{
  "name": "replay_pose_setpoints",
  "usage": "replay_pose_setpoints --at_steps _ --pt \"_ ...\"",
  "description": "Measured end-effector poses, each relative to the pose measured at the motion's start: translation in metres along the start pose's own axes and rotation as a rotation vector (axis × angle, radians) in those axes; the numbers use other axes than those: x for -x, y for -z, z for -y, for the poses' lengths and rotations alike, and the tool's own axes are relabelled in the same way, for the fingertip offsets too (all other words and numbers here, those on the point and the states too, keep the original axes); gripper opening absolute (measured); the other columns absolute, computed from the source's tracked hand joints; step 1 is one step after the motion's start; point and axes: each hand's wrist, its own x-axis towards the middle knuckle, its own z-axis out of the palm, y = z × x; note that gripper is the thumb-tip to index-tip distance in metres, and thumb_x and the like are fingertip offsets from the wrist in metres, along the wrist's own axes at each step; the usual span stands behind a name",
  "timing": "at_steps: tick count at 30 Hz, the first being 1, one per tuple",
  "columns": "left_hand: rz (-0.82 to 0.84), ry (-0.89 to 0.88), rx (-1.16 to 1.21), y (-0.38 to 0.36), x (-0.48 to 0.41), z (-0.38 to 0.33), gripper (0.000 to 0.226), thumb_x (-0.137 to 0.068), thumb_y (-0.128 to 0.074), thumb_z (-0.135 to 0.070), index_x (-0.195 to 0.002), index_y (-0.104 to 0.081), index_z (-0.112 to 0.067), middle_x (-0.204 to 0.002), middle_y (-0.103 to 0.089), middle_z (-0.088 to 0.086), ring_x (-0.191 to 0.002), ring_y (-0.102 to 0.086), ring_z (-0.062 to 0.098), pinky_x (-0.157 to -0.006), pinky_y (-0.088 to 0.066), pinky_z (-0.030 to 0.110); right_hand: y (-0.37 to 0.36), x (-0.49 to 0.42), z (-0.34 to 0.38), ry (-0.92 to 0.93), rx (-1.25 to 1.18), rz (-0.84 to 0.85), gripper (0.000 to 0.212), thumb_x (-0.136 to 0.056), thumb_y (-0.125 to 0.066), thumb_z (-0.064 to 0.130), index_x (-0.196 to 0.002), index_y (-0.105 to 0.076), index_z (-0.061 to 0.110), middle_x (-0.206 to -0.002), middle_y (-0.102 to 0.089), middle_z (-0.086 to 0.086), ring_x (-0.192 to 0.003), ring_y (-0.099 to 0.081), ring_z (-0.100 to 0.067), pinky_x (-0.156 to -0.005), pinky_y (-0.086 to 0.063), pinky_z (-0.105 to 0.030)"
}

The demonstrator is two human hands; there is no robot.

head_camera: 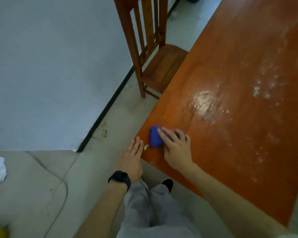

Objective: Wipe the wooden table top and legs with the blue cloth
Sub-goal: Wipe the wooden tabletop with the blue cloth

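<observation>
Table [239, 57] corner, right hand [176, 148] pressing cloth [155, 137], left hand [133, 158] at edge

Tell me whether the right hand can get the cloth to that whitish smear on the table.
Probably yes: the right hand presses the blue cloth near the corner of the table, and only bare wood lies between it and the whitish smear.

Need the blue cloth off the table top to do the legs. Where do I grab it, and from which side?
Pinch the thick bunched lump at the left end of the blue cloth, from above. It bulges up there, while the flat fingers of the right hand cover the rest. The left hand, beside it at the table edge, is probably nearest.
</observation>
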Motion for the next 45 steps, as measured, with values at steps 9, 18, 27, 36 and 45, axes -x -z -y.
replay_pose_setpoints --at_steps 9,18,27,36,45 --pt "0.095 -0.050 -0.103 0.032 0.002 0.003 0.085 -0.093 -0.044 -0.010 -0.156 0.009 -0.029 -0.161 0.019 -0.009 -0.150 0.008 0.012 -0.119 -0.001 0.052 0.036 -0.041 -0.005 -0.156 -0.418 0.091 0.056 -0.092 -0.056 0.016 -0.145 -0.046 0.031 -0.144 -0.052 0.008 -0.128 -0.046 -0.015 -0.109 -0.038 -0.043" --pt "0.134 -0.018 -0.167 0.031 0.000 -0.002 0.085 -0.093 -0.044 -0.010 -0.155 0.011 -0.025 -0.161 0.023 -0.007 -0.150 0.008 0.013 -0.121 -0.005 0.052 -0.035 0.095 0.029 0.306 -0.134 0.307 0.054 -0.084 -0.057 0.029 -0.137 -0.052 0.040 -0.141 -0.054 0.018 -0.120 -0.049 -0.018 -0.095 -0.035 -0.038" --pt "0.099 0.007 -0.132 0.024 0.005 -0.005 0.087 -0.091 -0.043 -0.005 -0.155 0.013 -0.025 -0.160 0.024 -0.007 -0.150 0.010 0.014 -0.120 -0.004 0.051 0.007 0.006 -0.004 -0.156 0.023 -0.069 0.058 -0.093 -0.055 0.026 -0.149 -0.038 0.029 -0.155 -0.039 0.004 -0.131 -0.039 -0.027 -0.099 -0.034 -0.044" --pt "0.065 -0.030 -0.048 0.026 0.008 0.002 0.075 -0.099 -0.039 -0.017 -0.156 0.009 -0.025 -0.161 0.020 -0.008 -0.150 0.008 0.013 -0.120 -0.008 0.053 0.014 0.070 0.033 0.122 -0.236 0.481 0.058 -0.094 -0.055 0.015 -0.148 -0.041 0.032 -0.151 -0.044 0.007 -0.123 -0.047 -0.019 -0.101 -0.037 -0.030" --pt "-0.105 -0.178 -0.077 0.001 0.011 0.042 0.065 -0.104 -0.032 -0.033 -0.155 0.008 -0.022 -0.157 0.021 -0.005 -0.150 0.003 0.013 -0.120 -0.002 0.050 0.059 -0.098 0.009 -0.337 -0.428 -0.029 0.055 -0.098 -0.053 0.016 -0.150 -0.037 0.021 -0.149 -0.046 -0.001 -0.134 -0.042 -0.025 -0.114 -0.035 -0.045"
